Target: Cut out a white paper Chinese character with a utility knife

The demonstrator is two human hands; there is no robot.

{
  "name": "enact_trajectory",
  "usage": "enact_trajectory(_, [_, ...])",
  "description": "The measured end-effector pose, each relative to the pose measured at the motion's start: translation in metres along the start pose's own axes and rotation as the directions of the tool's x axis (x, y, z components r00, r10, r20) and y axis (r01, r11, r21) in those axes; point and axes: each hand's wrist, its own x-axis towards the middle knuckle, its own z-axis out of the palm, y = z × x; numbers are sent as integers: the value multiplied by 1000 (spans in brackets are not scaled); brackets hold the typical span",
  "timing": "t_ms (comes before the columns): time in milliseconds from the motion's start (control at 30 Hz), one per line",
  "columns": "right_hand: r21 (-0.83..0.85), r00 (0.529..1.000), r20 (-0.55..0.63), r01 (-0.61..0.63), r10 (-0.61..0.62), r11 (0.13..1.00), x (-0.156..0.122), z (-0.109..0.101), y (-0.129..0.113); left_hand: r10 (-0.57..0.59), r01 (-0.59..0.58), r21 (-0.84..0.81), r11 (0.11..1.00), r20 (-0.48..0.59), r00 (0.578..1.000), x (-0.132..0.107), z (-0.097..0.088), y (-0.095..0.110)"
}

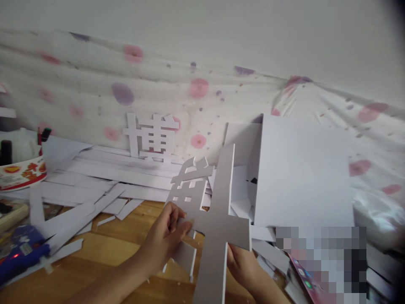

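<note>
My left hand [167, 234] pinches the left edge of a large white foam-board cut-out character [215, 219], held up over the wooden table [104, 249]. My right hand [243, 266] grips the same cut-out from below and behind, near its long lower stem; most of its fingers are hidden by the board. A second white cut-out character [153, 137] stands upright against the spotted cloth at the back.
Several white board strips and offcuts [95, 185] litter the back of the table. A large white sheet [300, 177] leans at the right. A blue glue gun [22, 251] lies at the left edge, behind it a red-and-white tub [20, 173]. A phone [305, 280] lies at the lower right.
</note>
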Motion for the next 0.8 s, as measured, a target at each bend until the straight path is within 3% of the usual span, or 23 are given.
enact_trajectory(367, [-13, 993, -70, 96, -97, 995, 2, 0, 0, 36, -36, 2, 999, -9, 999, 3, -4, -1])
enact_trajectory(600, [95, 997, -47, 72, -68, 993, 1, -1, 0, 34, -36, -81, 996, -24, 999, 3, -3, 4])
enact_trajectory(800, [54, 996, -72, 56, -52, 997, -2, 3, 3, 22, -22, -61, 998, 1, 1000, 1, -1, 0])
